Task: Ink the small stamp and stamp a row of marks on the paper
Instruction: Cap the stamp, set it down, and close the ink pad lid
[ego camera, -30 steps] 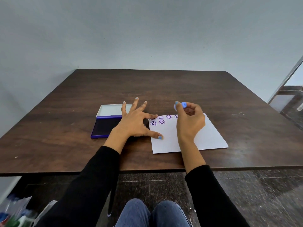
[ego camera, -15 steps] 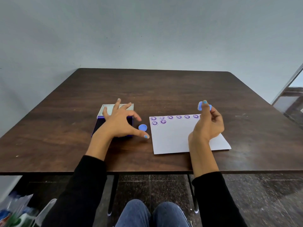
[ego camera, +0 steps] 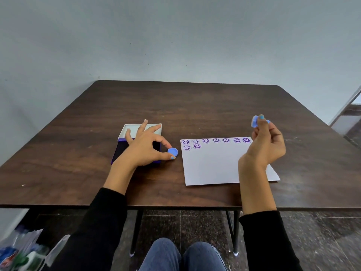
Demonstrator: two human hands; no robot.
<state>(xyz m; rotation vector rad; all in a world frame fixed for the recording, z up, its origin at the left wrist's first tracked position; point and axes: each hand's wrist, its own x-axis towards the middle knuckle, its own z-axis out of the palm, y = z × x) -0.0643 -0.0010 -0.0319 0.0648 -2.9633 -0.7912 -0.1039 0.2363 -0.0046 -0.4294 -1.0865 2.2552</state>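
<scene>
My right hand point(ego camera: 263, 145) pinches the small blue stamp point(ego camera: 255, 121) and holds it raised above the table, beyond the top right corner of the white paper point(ego camera: 218, 165). The paper carries a row of several purple smiley marks along its top edge and two more below at the left. My left hand point(ego camera: 145, 148) hovers over the open purple ink pad point(ego camera: 136, 145), with thumb and forefinger closing around a round blue cap point(ego camera: 173, 151) that lies on the table between pad and paper.
The dark wooden table point(ego camera: 195, 106) stands against a pale wall. The ink pad's white lid is folded open behind the pad. Bags and clutter point(ego camera: 21, 253) lie on the floor at lower left. A glass panel point(ego camera: 349, 114) shows at the right edge.
My right hand has carried the stamp from the middle of the paper to beyond its right top corner. My left hand has left the paper's edge and reached the blue cap.
</scene>
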